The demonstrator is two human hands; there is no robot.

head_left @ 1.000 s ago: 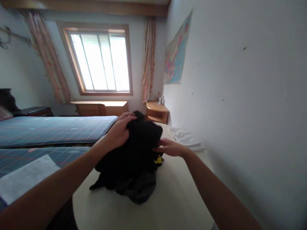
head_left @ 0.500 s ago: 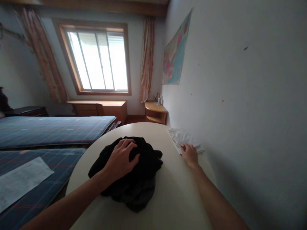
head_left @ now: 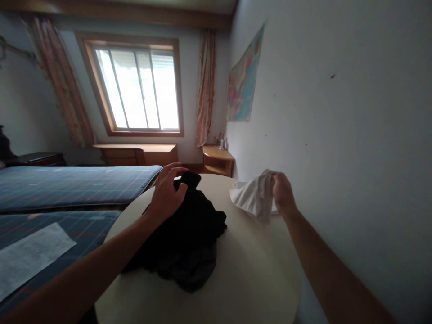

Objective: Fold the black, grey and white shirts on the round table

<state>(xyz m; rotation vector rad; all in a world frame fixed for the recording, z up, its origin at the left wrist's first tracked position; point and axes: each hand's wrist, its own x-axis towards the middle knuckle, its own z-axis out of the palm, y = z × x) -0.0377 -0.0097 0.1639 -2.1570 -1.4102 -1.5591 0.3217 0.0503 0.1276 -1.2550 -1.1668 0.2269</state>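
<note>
A crumpled black garment point(head_left: 189, 234) lies bunched on a round cream table point(head_left: 249, 279); its exact kind cannot be made out. My left hand point(head_left: 168, 191) grips its far upper part, fingers curled and thumb bent in, and a fold stands raised there. On the right, my right hand point(head_left: 283, 191) is closed on the edge of a white cloth point(head_left: 253, 195). The cloth hangs partly lifted from the tabletop, its left end low near the table's far right edge.
A pale wall point(head_left: 354, 180) runs close along the table's right side. At left are beds with blue plaid mattresses point(head_left: 74, 184), a paper sheet point(head_left: 33, 258) on the nearer one. Wooden desks point(head_left: 158, 155) and a corner shelf point(head_left: 218, 157) stand by the window.
My right hand has raised the white cloth up and to the right off the tabletop. My left hand has moved up and away, lifting a fold of the black garment.
</note>
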